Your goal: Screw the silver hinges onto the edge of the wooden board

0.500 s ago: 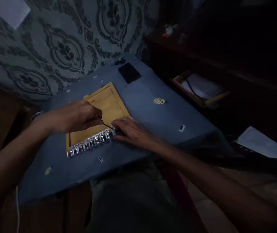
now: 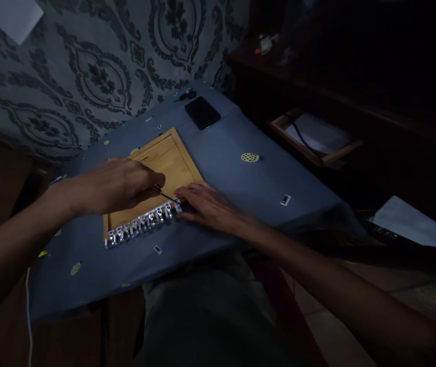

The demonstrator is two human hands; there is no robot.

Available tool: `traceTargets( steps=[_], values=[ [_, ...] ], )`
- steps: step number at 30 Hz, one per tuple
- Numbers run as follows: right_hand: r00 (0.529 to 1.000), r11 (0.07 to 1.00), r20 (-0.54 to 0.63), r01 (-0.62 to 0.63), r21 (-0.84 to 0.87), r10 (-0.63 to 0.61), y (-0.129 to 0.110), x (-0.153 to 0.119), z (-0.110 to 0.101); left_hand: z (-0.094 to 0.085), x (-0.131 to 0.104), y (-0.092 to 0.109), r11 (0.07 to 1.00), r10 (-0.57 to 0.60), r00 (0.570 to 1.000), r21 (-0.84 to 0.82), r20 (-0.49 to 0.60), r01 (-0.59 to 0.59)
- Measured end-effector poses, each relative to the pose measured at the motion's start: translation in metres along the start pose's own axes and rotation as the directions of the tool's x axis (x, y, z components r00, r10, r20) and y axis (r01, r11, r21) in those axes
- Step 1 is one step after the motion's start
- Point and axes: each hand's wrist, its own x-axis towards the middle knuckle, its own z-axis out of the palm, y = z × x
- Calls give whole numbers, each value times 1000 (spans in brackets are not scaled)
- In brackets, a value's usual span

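Observation:
A yellowish wooden board (image 2: 172, 155) with a raised rim lies flat on the blue tablecloth. Along its near edge runs a row of shiny metal hooks (image 2: 151, 219). My left hand (image 2: 126, 186) is above the board, its fingers closed round a thin dark-shafted screwdriver (image 2: 168, 196); the handle is hidden in the fist. The shaft slants down to the right and its tip meets the hook at the row's right end. My right hand (image 2: 204, 206) grips the board's near right corner, fingers on top and thumb lower, beside that same hook.
A black phone (image 2: 203, 112) and a small dark item (image 2: 187, 95) lie towards the back of the table (image 2: 263, 188). A patterned wall stands behind. On the right are an open drawer (image 2: 317, 135) with papers and a white sheet (image 2: 414, 223). A white cable (image 2: 28, 311) hangs at left.
Both hands keep their places at the board's right end. The left fist has turned slightly round the screwdriver, and the view has shifted a little.

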Motion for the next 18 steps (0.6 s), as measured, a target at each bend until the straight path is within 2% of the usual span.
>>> traceTargets(
  steps=[2,4,12,18],
  values=[
    [1000,1000,8,-2,-2,2,-1,0,-1,-4,2,1,996,-85,991,28,108,83],
    [1000,1000,6,1,6,-1,-1,-1,-1,-6,5,4,987,-154,974,66,167,145],
    [1000,1000,-16,18,-4,-18,3,1,3,-9,15,19,968,-188,967,197,171,153],
    [1000,1000,-4,9,-10,-9,1,2,1,-12,16,24,958,-154,969,269,195,98]
  ],
)
